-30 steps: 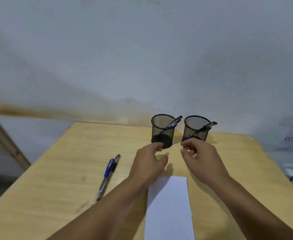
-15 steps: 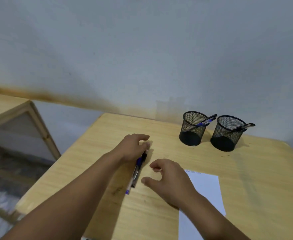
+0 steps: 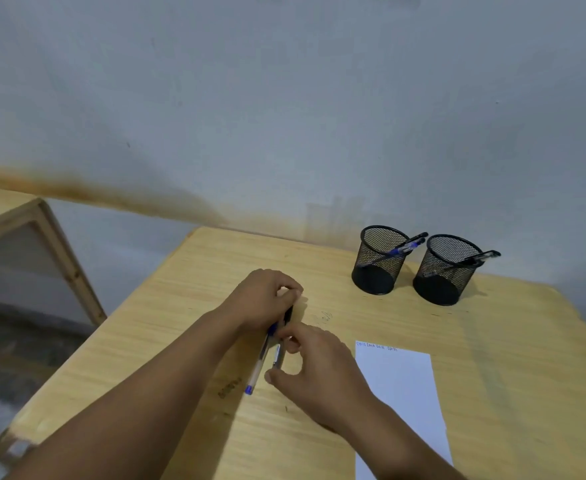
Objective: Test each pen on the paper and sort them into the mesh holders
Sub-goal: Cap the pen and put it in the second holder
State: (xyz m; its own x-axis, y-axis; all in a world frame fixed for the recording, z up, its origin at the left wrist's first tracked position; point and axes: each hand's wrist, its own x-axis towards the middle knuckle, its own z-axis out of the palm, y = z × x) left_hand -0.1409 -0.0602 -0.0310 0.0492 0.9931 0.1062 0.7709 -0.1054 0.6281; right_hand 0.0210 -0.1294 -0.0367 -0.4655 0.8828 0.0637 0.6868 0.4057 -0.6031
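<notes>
Two pens lie side by side on the wooden table (image 3: pixel 492 341), a blue pen (image 3: pixel 257 367) and a black pen (image 3: pixel 279 356). My left hand (image 3: pixel 262 299) is curled over their upper ends. My right hand (image 3: pixel 319 370) pinches the black pen between forefinger and thumb. To the right lies white paper (image 3: pixel 402 396) with a line of scribbles along its top edge. At the back right stand two black mesh holders: the left holder (image 3: pixel 367 251) has blue pens in it, the right holder (image 3: pixel 433 268) a black pen.
The table stands against a grey wall with a brown stain. A wooden frame (image 3: pixel 66 258) stands off the table's left side, over a dark floor. Small ink marks (image 3: pixel 324 317) show on the tabletop between my hands and the holders.
Both hands left the holders and came down left to the two pens. My left hand curled over their tops. My right hand closed in and took hold of the black pen.
</notes>
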